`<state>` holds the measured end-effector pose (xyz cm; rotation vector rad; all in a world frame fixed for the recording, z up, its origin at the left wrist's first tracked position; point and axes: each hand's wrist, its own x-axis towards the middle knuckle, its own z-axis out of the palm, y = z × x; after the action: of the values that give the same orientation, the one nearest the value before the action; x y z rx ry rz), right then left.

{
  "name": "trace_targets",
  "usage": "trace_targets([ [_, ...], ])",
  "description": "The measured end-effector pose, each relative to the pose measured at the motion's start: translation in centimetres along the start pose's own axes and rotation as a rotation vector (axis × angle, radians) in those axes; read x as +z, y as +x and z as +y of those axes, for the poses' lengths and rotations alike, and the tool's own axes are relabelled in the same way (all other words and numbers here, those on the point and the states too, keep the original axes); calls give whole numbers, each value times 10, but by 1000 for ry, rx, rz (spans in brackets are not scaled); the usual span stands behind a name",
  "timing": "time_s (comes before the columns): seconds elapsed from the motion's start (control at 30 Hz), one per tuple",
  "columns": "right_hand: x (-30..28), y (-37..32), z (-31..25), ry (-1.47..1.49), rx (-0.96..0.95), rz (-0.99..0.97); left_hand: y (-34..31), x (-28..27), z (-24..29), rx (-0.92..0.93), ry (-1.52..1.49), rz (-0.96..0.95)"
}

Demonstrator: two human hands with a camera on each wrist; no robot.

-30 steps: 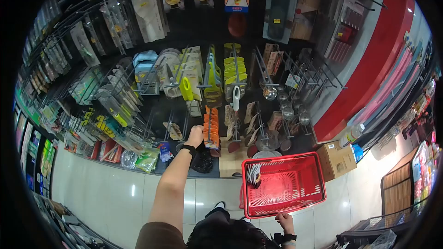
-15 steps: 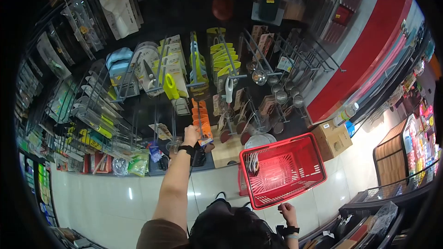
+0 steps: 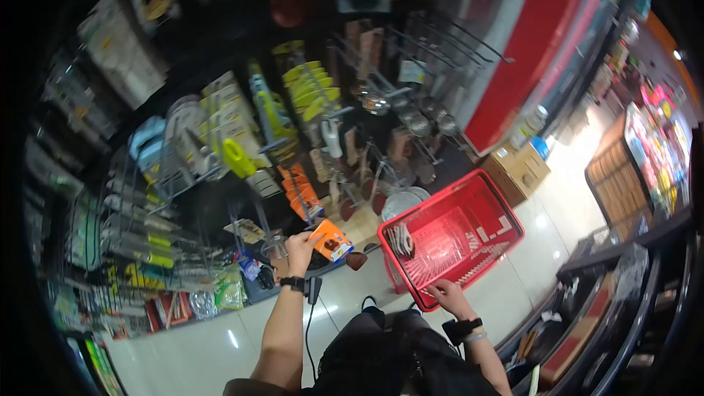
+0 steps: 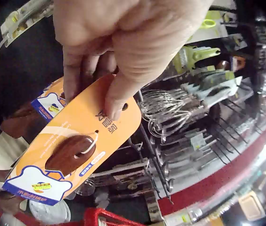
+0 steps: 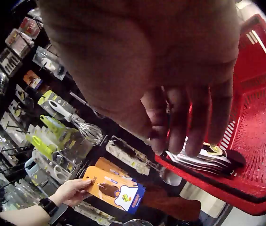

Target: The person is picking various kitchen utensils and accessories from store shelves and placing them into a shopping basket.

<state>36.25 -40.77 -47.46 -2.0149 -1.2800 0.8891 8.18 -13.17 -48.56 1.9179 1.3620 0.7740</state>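
Observation:
My left hand (image 3: 299, 249) pinches the top of an orange card (image 4: 88, 136) between thumb and fingers. Tied to it by a white string is a dark brown wooden utensil (image 4: 71, 153); its broad brown end (image 5: 175, 207) sticks out past the card. More orange cards (image 3: 299, 189) hang on a hook just behind this hand. My right hand (image 3: 451, 299) is at the near rim of a red shopping basket (image 3: 480, 205), its fingers loosely bent with nothing between them. Several thin black-and-white items (image 5: 201, 162) lie together at one end of the basket.
Long metal hooks carry green-handled tools (image 3: 238, 158), whisks (image 4: 170, 108) and strainers (image 3: 418, 123). A cardboard box (image 3: 517, 169) stands on the floor beyond the basket, below a red panel (image 3: 506, 66). Another rack (image 3: 594, 308) rises at the near right.
The left hand has drawn an orange-carded utensil from the hook, back toward the body. The right hand has risen from below the basket to its near rim. The head view has tilted and turned right.

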Motion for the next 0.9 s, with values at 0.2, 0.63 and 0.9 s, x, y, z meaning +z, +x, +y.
trace_targets([
  [0.2,-22,14,-55,108,-299,-117,-34,-26,91,248,-17,-237],
  [0.63,-123,6,-156,492,-416,89,-20,-33,331,739,-326,-454],
  [0.9,-164,37,-35,768,-127,866,-16,20,324,573,-244,-288],
])
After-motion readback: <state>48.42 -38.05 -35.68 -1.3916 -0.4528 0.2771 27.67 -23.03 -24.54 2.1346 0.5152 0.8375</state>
